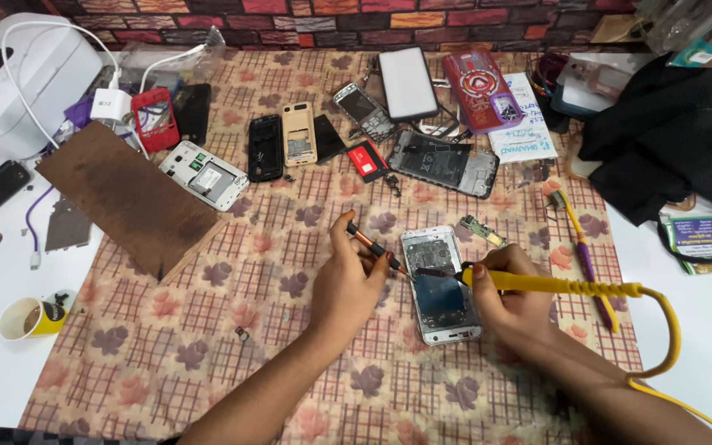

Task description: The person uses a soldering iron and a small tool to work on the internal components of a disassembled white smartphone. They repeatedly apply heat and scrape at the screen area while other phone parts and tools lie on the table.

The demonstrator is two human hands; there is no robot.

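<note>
The left hand (348,284) is pinching a small orange-handled screwdriver (375,247) tip-down at the opened white phone (440,284) lying on the floral tablecloth (208,330) (back cover off), while the right hand (508,297) is gripping a yellow soldering iron (554,285) across it, apparently steadying both tools over one spot.

We see both our forearms bare from the bottom edge up to the wrists, with no sleeves, watch or bands on them. Our left hand (348,284) and right hand (508,297) wear no gloves or rings, and the fingernails are short and plain.
</note>
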